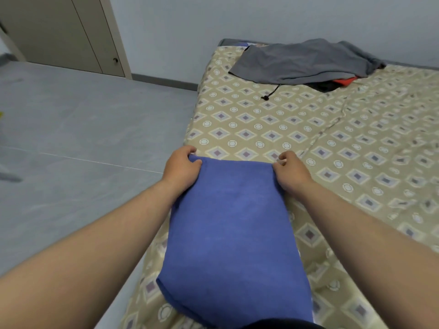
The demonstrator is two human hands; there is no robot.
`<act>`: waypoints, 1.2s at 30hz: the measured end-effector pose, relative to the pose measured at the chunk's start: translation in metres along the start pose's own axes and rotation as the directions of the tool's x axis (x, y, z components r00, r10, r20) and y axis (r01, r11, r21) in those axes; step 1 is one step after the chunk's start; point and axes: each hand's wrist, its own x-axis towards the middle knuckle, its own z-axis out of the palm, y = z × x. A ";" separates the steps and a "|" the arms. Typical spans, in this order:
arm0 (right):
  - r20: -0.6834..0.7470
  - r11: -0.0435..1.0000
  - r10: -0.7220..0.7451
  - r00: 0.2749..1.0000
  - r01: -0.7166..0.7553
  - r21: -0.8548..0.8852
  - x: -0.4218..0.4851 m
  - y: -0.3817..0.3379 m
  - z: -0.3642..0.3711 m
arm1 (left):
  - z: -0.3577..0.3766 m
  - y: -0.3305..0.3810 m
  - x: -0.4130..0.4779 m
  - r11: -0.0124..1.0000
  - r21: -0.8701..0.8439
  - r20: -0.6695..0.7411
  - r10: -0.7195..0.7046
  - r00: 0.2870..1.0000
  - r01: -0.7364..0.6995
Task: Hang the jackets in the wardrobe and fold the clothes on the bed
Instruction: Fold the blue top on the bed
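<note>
A blue garment (232, 236) lies folded into a long strip on the bed (332, 143), running from the near edge toward the middle. My left hand (181, 167) grips its far left corner, fingers curled over the cloth. My right hand (291, 172) pinches the far right corner. Both forearms stretch along the strip's sides. At the bed's far end lies a heap of clothes: a grey garment (301, 60) on top, with a red piece (344, 81) and dark cloth peeking out beneath.
A black drawstring (270, 92) trails from the heap onto the patterned sheet. Grey floor (83, 138) runs along the bed's left side. A beige wardrobe (64, 32) with shut doors stands at the far left against the wall.
</note>
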 end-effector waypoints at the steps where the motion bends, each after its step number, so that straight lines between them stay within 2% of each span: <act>1: -0.033 0.999 -0.023 0.999 0.022 -0.029 -0.009 0.004 0.007 | 0.005 -0.002 -0.003 0.999 0.043 -0.020 -0.006 1.000 0.007; 3: -0.102 0.997 -0.075 0.992 0.077 0.019 -0.029 0.014 0.019 | 0.014 -0.007 -0.015 0.997 0.074 -0.092 0.011 0.996 -0.004; 6: -0.149 0.964 -0.107 0.983 0.139 0.225 -0.061 0.023 0.025 | 0.017 -0.014 -0.048 0.997 -0.042 -0.178 0.050 0.983 -0.059; 8: -0.115 0.938 -0.077 0.990 0.111 0.328 -0.078 0.024 0.020 | 0.015 -0.022 -0.077 0.990 -0.044 -0.114 0.126 0.985 -0.132; 10: -0.060 0.918 -0.037 0.998 0.058 0.392 -0.095 0.029 0.015 | 0.014 -0.034 -0.109 0.989 0.023 -0.023 0.148 0.989 -0.147; 13: 0.020 0.894 0.002 1.000 -0.011 0.449 -0.120 0.040 0.010 | 0.012 -0.049 -0.148 0.988 0.122 0.010 0.096 0.995 -0.097; 18: 0.180 0.855 0.098 0.979 -0.175 0.488 -0.163 0.046 -0.001 | 0.002 -0.045 -0.180 0.986 0.166 0.038 0.006 0.999 -0.012; 21: 0.318 0.792 0.196 0.928 -0.341 0.506 -0.184 0.050 -0.006 | -0.006 -0.038 -0.203 0.990 0.114 -0.087 -0.070 0.994 0.080; 23: 0.437 0.787 0.227 0.871 -0.428 0.444 -0.201 0.052 -0.014 | -0.013 -0.032 -0.221 0.977 -0.043 -0.112 -0.213 0.971 0.210; 25: 0.519 0.853 0.247 0.818 -0.438 0.285 -0.216 0.052 -0.024 | -0.016 -0.030 -0.236 0.922 -0.200 -0.016 -0.341 0.940 0.332; 26: 0.533 0.903 0.258 0.806 -0.397 0.164 -0.222 0.052 -0.030 | -0.016 -0.030 -0.241 0.881 -0.279 0.050 -0.384 0.922 0.382; 28: 0.486 0.960 0.273 0.830 -0.271 -0.078 -0.231 0.050 -0.039 | -0.017 -0.029 -0.250 0.737 -0.464 0.192 -0.458 0.868 0.492; 29: 0.447 0.964 0.265 0.854 -0.232 -0.128 -0.234 0.049 -0.042 | -0.019 -0.028 -0.253 0.643 -0.543 0.272 -0.474 0.837 0.541; 32: 0.336 0.965 0.248 0.909 -0.264 0.003 -0.241 0.048 -0.050 | -0.024 -0.024 -0.251 0.421 -0.695 0.381 -0.472 0.795 0.583; 34: 0.251 0.958 0.224 0.942 -0.260 0.121 -0.247 0.046 -0.054 | -0.026 -0.021 -0.250 0.340 -0.755 0.394 -0.449 0.802 0.561; 36: 0.184 0.934 0.203 0.962 -0.247 0.259 -0.253 0.046 -0.055 | -0.028 -0.018 -0.251 0.322 -0.792 0.371 -0.421 0.828 0.519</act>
